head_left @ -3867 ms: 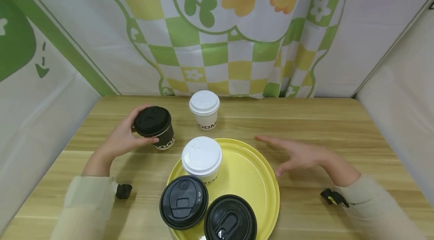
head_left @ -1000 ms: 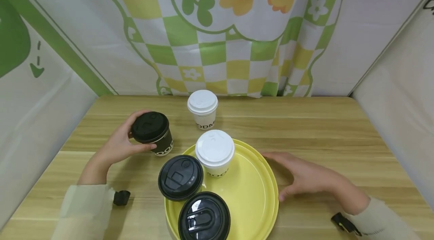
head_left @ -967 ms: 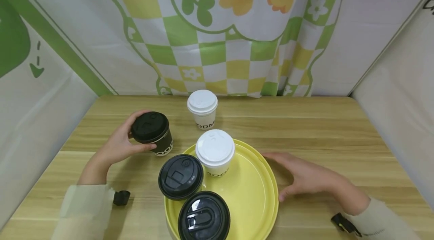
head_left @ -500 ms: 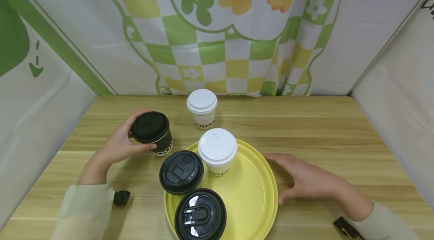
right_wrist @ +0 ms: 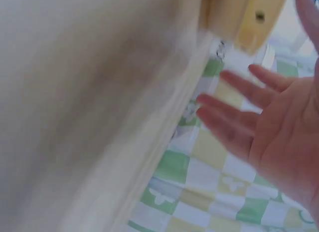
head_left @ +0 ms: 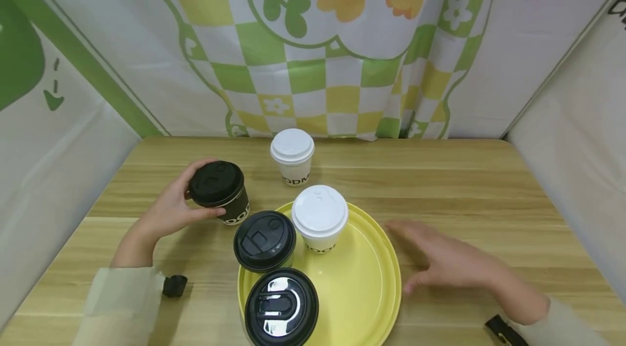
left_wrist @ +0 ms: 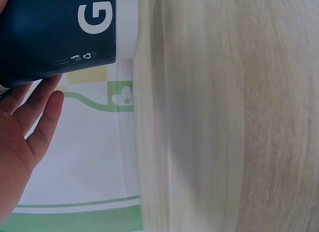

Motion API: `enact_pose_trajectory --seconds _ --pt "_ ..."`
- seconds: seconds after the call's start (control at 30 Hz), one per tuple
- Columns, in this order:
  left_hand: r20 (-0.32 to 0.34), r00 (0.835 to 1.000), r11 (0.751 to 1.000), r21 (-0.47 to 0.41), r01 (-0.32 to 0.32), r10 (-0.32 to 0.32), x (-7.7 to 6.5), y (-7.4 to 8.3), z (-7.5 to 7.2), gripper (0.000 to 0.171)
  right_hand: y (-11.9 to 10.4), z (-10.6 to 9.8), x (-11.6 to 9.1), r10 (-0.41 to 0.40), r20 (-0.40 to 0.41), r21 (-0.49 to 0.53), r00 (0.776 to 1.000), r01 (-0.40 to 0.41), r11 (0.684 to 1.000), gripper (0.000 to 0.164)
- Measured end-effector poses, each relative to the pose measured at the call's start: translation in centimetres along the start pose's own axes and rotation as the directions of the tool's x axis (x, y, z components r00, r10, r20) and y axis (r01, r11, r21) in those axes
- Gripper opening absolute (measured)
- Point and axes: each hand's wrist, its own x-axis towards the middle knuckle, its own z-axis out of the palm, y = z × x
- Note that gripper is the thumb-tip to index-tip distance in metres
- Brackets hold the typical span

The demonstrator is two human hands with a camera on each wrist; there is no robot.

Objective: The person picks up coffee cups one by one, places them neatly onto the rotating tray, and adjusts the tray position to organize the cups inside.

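My left hand (head_left: 168,207) grips a black paper coffee cup (head_left: 236,206) with a black lid, thumb in front and fingers behind; the cup is upright. In the left wrist view, fingers touch the dark side of that cup (left_wrist: 60,37). A round yellow tray (head_left: 362,281) bears a white-lidded cup (head_left: 320,213) and two black-lidded ones, the nearer with a glossy lid (head_left: 281,308), the farther with a matte lid (head_left: 264,240). My right hand (head_left: 450,256) is just right of the tray's rim, fingers spread and holding nothing; the right wrist view shows its palm (right_wrist: 294,142).
Another white-lidded cup (head_left: 293,156) stands on the wooden table (head_left: 464,183) behind the tray. A checkered curtain (head_left: 323,74) hangs at the table's back edge, with pale walls on both sides.
The tray's cups have shifted clockwise: the white one rightward, the black-lidded ones left and back. My right hand came to the tray's rim and now sits slightly off it. My left hand stays on its cup.
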Motion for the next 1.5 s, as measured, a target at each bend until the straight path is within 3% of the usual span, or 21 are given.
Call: enact_pose_trajectory --seconds 0.13,0.27,0.43,0.57,0.73,0.93,1.17,1.37,1.5 --pt "-0.002 1.000 1.000 -0.010 -0.002 0.002 -0.3 0.3 -0.1 0.096 1.2 -1.6 1.9 -0.073 0.057 0.131 0.996 0.065 0.989 0.107" --pt "0.000 1.000 1.000 -0.010 -0.009 0.009 -0.6 0.5 -0.3 0.096 2.3 -2.9 4.7 -0.147 0.162 0.217 0.976 0.110 0.970 0.109" --pt "-0.007 1.000 1.000 -0.001 -0.019 0.019 -1.2 0.6 -0.4 0.097 2.7 -4.0 7.5 -0.164 0.353 0.200 0.921 0.097 0.975 0.120" --pt "-0.015 1.000 1.000 0.007 -0.014 0.015 -1.6 0.5 -0.5 0.097 2.6 -4.3 9.0 -0.187 0.455 0.193 0.871 0.109 0.975 0.125" --pt "-0.020 1.000 1.000 0.006 -0.017 0.017 -1.9 0.3 -0.6 0.097 2.2 -4.2 9.4 -0.130 0.519 0.176 0.845 0.043 0.983 0.127" --pt "-0.024 0.999 1.000 -0.003 -0.026 0.026 -2.0 0.3 -0.7 0.096 2.3 -3.6 9.0 -0.133 0.499 0.208 0.856 0.031 0.978 0.127" --pt "-0.035 0.999 1.000 -0.003 -0.024 0.024 -2.2 0.4 -0.7 0.096 2.6 -2.8 7.9 -0.223 0.401 0.253 0.889 0.127 0.959 0.125" --pt "-0.038 0.999 1.000 -0.007 -0.026 0.025 -2.4 0.3 -0.9 0.096 2.1 -2.2 6.3 -0.157 0.326 0.163 0.932 0.108 0.981 0.126" --pt "-0.038 0.999 1.000 -0.013 -0.026 0.026 -2.6 0.4 -1.1 0.096 1.8 -1.7 5.1 -0.136 0.291 0.168 0.947 0.089 0.982 0.124"
